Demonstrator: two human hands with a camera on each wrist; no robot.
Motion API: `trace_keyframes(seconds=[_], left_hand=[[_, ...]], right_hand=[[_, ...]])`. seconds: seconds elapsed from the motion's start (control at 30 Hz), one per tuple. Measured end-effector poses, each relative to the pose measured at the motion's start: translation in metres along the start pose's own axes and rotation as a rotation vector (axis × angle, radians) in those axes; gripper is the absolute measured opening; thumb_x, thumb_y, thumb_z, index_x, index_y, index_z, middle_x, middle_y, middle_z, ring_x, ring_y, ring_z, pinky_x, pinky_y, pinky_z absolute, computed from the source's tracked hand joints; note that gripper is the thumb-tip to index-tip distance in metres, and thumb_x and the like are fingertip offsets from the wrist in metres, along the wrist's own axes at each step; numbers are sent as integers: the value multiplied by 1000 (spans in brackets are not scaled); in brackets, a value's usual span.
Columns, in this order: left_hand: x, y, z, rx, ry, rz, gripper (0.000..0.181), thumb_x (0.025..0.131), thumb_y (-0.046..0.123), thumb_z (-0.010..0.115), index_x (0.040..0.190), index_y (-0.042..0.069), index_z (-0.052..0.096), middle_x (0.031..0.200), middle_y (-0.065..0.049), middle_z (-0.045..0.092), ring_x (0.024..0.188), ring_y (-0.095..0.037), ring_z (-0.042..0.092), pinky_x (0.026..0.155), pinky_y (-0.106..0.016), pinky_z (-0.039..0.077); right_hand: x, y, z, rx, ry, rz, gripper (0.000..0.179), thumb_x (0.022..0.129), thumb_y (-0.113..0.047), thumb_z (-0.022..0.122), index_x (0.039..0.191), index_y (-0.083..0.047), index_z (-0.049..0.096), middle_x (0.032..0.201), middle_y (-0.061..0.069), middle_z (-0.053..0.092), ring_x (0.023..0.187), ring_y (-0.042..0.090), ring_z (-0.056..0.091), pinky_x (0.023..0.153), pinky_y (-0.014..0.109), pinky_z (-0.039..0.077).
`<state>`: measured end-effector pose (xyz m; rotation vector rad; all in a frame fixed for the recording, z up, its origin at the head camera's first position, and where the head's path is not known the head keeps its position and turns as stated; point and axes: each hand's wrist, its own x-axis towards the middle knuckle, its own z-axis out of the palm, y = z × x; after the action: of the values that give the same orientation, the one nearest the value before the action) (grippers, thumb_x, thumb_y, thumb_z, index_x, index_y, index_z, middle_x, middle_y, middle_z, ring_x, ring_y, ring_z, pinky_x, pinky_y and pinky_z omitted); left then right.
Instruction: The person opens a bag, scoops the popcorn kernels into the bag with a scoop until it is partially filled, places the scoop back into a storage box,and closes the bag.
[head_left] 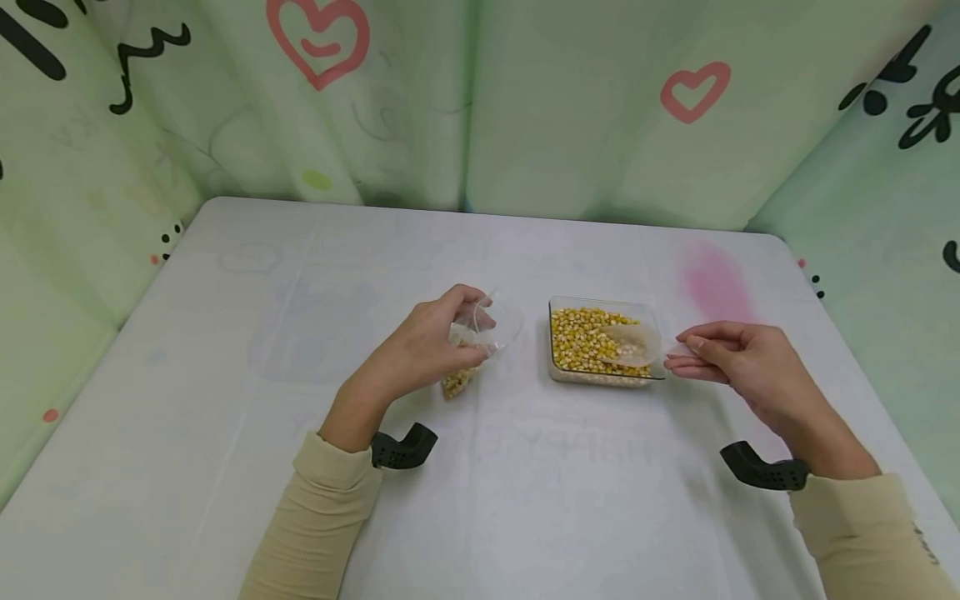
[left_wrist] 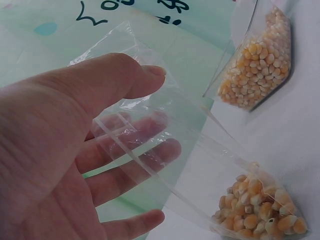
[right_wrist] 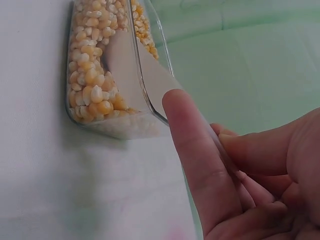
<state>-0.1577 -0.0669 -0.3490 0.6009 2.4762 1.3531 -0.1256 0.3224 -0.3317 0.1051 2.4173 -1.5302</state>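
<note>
My left hand (head_left: 431,337) holds a clear plastic bag (left_wrist: 200,145) near its mouth, thumb on the near side and several fingers showing through the film. Corn kernels (left_wrist: 255,207) are gathered in the bag's bottom corner, low over the table. On the right, my right hand (head_left: 738,358) pinches the handle of a pale translucent scoop (head_left: 633,343) between thumb and fingers. The scoop's blade lies among the yellow kernels in a clear rectangular container (head_left: 600,380), its handle passing over the right rim. In the right wrist view the blade (right_wrist: 132,75) shows partly through the container wall.
The white-covered table (head_left: 480,500) carries the container right of its middle. A green curtain (head_left: 570,125) with hearts and black marks hangs behind and along both sides. Black wrist mounts (head_left: 405,447) sit on both forearms.
</note>
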Motion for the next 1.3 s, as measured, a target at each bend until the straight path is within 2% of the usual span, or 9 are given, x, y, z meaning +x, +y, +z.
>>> trace_keyframes(seconds=[0.27, 0.43, 0.67, 0.87, 1.0, 1.1, 1.23, 1.3], left_hand=[[0, 0, 0, 4, -3, -4, 52, 87, 16, 70, 134, 14, 47, 124, -3, 68, 118, -16, 60, 99, -41, 48], [0, 1, 0, 6, -4, -7, 54, 87, 16, 70, 136, 12, 46, 124, -2, 68, 119, -16, 59, 100, -41, 48], [0, 0, 0, 3, 0, -11, 53, 87, 16, 70, 135, 14, 46, 124, -2, 68, 119, -16, 59, 100, -41, 48], [0, -1, 0, -1, 2, -15, 53, 87, 16, 70, 135, 13, 46, 124, -2, 68, 118, -16, 59, 99, -41, 49], [0, 0, 0, 0, -1, -16, 53, 87, 16, 70, 135, 13, 46, 124, -2, 68, 119, -16, 59, 99, -41, 49], [0, 0, 1, -4, -4, -14, 53, 87, 16, 70, 135, 12, 46, 124, -3, 68, 119, -17, 59, 100, -42, 49], [1, 0, 1, -7, -7, -10, 53, 87, 16, 70, 134, 12, 46, 124, -4, 68, 118, -17, 59, 100, -44, 48], [1, 1, 1, -7, -8, -8, 52, 87, 15, 70, 134, 13, 47, 124, -4, 68, 118, -17, 59, 100, -45, 48]], right_hand=[[-1, 1, -4, 135, -14, -5, 51, 100, -19, 59, 129, 19, 42, 97, 0, 77, 91, 16, 76, 81, 29, 57], [-1, -1, -4, 111, -21, -15, 49, 100, -20, 59, 128, 18, 43, 97, 1, 77, 90, 16, 76, 80, 27, 57], [-2, -8, 4, -66, 4, -32, 42, 104, -19, 52, 129, 14, 49, 94, -7, 76, 88, 10, 75, 80, 21, 57], [0, -10, 9, -79, -1, -28, 40, 104, -18, 50, 130, 13, 49, 93, -8, 76, 88, 10, 75, 80, 20, 56], [1, -8, 8, 7, -22, -16, 42, 103, -16, 52, 130, 16, 46, 94, -5, 77, 89, 11, 75, 80, 25, 58], [1, -3, 6, 139, -42, -10, 45, 101, -14, 56, 128, 19, 44, 95, 0, 77, 89, 14, 76, 80, 28, 58], [1, 3, 4, 294, -62, -16, 33, 98, -12, 62, 118, 12, 54, 96, 5, 77, 89, 18, 76, 80, 28, 58], [1, 4, 3, 331, -70, -19, 25, 97, -11, 63, 114, 7, 59, 96, 7, 77, 89, 19, 76, 80, 28, 58]])
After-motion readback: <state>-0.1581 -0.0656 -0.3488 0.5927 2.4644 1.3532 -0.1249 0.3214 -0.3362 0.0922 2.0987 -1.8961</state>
